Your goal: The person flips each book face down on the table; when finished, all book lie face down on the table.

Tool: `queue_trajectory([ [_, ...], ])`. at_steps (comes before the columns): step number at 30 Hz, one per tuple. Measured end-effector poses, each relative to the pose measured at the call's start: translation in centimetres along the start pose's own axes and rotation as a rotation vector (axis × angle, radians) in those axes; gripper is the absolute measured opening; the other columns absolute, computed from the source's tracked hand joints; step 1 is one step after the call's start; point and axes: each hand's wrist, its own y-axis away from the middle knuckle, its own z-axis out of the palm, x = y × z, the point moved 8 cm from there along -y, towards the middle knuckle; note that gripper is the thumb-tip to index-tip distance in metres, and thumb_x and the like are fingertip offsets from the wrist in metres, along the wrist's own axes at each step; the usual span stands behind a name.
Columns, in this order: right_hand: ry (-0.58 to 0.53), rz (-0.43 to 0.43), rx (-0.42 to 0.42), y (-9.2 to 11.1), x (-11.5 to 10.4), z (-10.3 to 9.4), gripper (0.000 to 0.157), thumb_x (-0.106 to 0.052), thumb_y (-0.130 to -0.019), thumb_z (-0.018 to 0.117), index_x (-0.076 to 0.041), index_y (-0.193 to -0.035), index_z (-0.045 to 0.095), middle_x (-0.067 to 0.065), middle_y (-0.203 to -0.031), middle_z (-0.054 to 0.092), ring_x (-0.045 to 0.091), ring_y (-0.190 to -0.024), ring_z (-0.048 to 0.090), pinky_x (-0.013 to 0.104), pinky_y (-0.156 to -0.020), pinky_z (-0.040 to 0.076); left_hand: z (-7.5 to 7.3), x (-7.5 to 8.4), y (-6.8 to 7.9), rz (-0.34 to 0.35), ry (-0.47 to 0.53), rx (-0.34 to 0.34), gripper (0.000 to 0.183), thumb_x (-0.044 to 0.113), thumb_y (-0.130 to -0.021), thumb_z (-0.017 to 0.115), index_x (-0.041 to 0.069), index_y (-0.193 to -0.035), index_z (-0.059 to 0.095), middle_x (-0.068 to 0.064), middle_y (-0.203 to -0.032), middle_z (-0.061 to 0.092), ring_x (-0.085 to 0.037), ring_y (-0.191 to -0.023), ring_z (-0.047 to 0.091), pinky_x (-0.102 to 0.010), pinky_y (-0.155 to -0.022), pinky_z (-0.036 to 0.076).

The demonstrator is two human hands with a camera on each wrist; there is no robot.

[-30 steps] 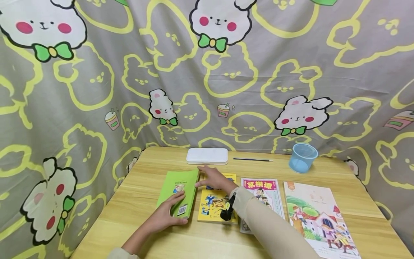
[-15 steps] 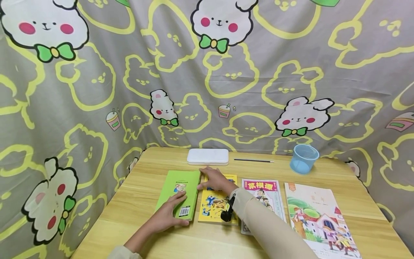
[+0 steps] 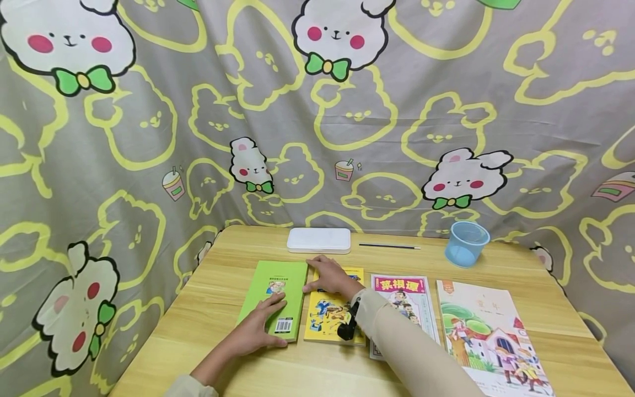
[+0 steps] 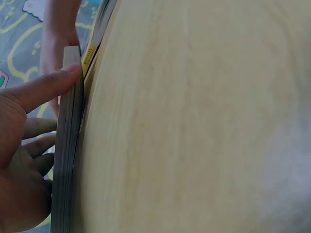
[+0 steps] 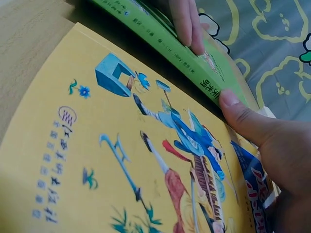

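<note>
A green book lies back cover up on the left of the wooden table, its barcode near the bottom. The left hand rests its fingers on that cover. In the left wrist view its thumb presses against the book's bottom page edge. At the book's upper right corner is the right hand, its fingertips by the far edge. The right wrist view shows the right thumb touching the green spine. Beneath the right hand lies a yellow illustrated book, just right of the green one.
Farther right lie a pink-and-grey book and a larger pale book. Along the back stand a white case, a pencil and a blue cup. A patterned curtain hangs behind the table.
The green book's raised right side has settled flatter onto the table between one second and half a second ago. Both hands stay nearly in place.
</note>
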Motion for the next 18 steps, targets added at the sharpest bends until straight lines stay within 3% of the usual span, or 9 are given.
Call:
queue_trajectory([
  [13, 0.004, -0.003, -0.022, 0.11, -0.24, -0.19, 0.093, -0.049, -0.085, 0.083, -0.011, -0.159, 0.04, 0.01, -0.156, 0.042, 0.033, -0.138, 0.048, 0.052, -0.119, 0.035, -0.07, -0.08, -0.01, 0.011, -0.003, -0.002, 0.096, 0.039, -0.074, 0.092, -0.001, -0.15, 0.049, -0.012, -0.167, 0.032, -0.043, -0.154, 0.022, -0.066, -0.118, 0.026],
  [18, 0.002, -0.006, -0.028, 0.07, -0.14, -0.11, 0.094, -0.048, -0.085, 0.083, -0.011, -0.159, 0.039, 0.011, -0.156, 0.042, 0.032, -0.139, 0.049, 0.053, -0.124, 0.026, 0.03, -0.02, -0.05, 0.006, -0.014, -0.006, 0.096, 0.039, -0.074, 0.092, -0.001, -0.15, 0.05, -0.012, -0.167, 0.032, -0.044, -0.154, 0.022, -0.066, -0.118, 0.027],
])
